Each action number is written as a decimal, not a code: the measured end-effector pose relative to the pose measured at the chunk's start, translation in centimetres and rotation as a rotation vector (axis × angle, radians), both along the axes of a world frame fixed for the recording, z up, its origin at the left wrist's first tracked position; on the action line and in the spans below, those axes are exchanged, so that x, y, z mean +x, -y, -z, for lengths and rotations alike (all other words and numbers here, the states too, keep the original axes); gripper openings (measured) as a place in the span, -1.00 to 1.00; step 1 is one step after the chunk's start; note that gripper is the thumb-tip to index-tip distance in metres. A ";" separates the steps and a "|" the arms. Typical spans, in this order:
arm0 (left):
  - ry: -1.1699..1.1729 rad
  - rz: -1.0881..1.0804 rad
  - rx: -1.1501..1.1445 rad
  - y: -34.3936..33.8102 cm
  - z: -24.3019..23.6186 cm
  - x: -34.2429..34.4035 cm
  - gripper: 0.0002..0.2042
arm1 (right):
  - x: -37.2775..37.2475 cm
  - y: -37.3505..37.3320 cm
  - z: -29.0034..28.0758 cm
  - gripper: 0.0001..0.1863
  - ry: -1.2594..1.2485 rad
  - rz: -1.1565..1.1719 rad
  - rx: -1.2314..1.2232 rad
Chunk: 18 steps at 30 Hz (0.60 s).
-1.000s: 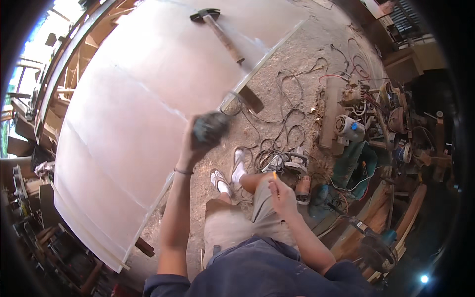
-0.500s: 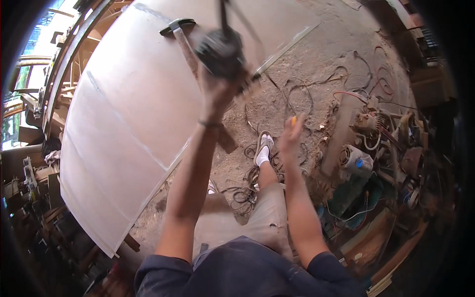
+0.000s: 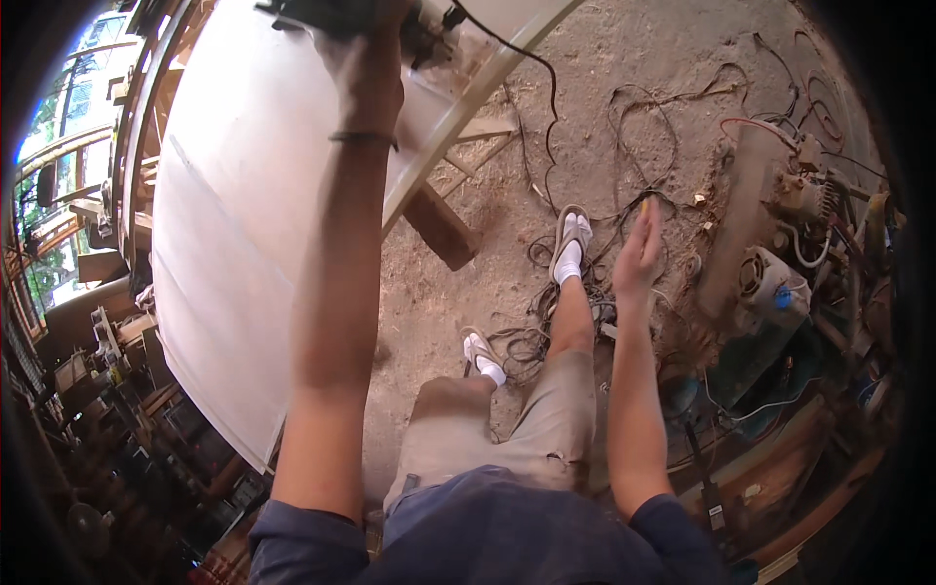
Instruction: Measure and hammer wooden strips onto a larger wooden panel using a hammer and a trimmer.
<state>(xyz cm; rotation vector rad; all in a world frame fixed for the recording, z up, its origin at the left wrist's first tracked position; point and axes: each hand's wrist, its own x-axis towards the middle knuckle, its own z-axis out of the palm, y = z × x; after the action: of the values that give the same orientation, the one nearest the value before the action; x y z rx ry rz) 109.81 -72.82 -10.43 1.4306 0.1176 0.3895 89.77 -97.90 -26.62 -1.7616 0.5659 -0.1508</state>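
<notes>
My left hand (image 3: 361,73) grips a dark power tool (image 3: 336,21) with a trailing black cord, partly cut off at the top, over a large pale panel (image 3: 224,244) on the left, near its pale edge strip (image 3: 424,171). My right hand (image 3: 639,249) is low over the dusty floor, with fingers closed round a small yellow item (image 3: 645,206), mostly hidden, possibly a pencil. Below the panel's edge sticks out a brown wooden block (image 3: 439,226).
Tangled cords (image 3: 634,117) lie on the floor (image 3: 604,49) around my sandalled feet. A dusty compressor (image 3: 770,278) with hoses and other tools crowds the right side. Wooden frames (image 3: 141,88) and dark clutter (image 3: 117,409) line the left, beside a bright opening.
My left hand has carried the tool up and forward to the top edge. My right hand has moved forward and right. One foot has stepped forward. The whole view has shifted.
</notes>
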 end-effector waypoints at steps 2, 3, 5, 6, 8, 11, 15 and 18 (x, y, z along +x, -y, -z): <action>0.016 0.044 0.083 -0.2 0.2 0.1 -0.86 | -4.2 -0.6 3.6 -0.46 -0.038 -0.041 -0.034; 0.029 0.089 0.149 0.0 0.4 0.2 -0.87 | -6.1 -0.3 4.5 -0.46 -0.081 -0.079 -0.085; 0.029 0.040 0.135 0.9 0.5 -0.5 -0.87 | -9.3 -1.4 4.4 -0.47 -0.158 -0.076 -0.037; 0.090 0.047 0.137 0.9 0.6 -0.6 -0.88 | -10.5 -1.8 4.2 -0.48 -0.228 -0.078 0.008; 0.151 0.057 0.138 1.0 1.1 -0.4 -0.88 | -12.4 -1.9 4.4 -0.48 -0.263 -0.075 0.001; 0.210 0.051 0.056 0.9 1.4 -0.2 -0.88 | -13.8 -1.2 4.3 -0.47 -0.317 -0.075 -0.003; 0.157 0.040 0.130 0.6 0.9 0.1 -0.90 | -13.3 0.6 4.5 -0.46 -0.239 -0.079 -0.076; 0.118 0.047 0.161 0.5 0.7 -0.1 -0.91 | -12.3 1.7 4.5 -0.46 -0.236 -0.096 -0.081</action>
<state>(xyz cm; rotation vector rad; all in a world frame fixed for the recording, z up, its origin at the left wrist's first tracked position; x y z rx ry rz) 109.72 -73.36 -11.12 1.5625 -0.0442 0.4515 77.46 -99.57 -31.12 -1.8954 0.6502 0.1041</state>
